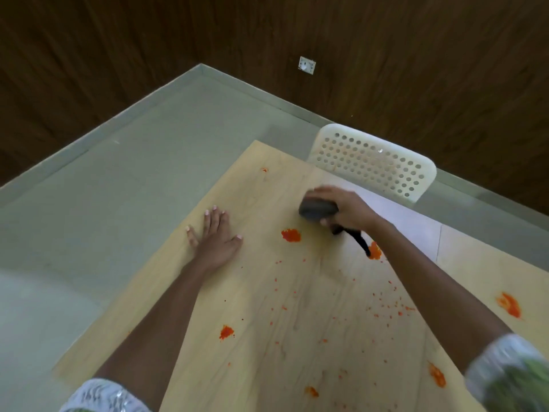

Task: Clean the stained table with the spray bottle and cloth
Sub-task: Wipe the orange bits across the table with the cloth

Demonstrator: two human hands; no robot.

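Left hand (pixel 214 237) flat on table (pixel 267 292), fingers spread, bracing near left edge, holding nothing. Orange blob (pixel 227 332) near-left; bigger orange stain (pixel 291 235) mid-table, between hands. Right hand (pixel 346 210) curled over dark gray object (pixel 318 210), blurred — probably bunched cloth, black tail trailing toward near-right stain (pixel 375 251). Spray bottle not visible. Key relation: mid stain just near-left of cloth, right hand closer; short pull toward body reaches it. White chair (pixel 374 162) beyond far edge.
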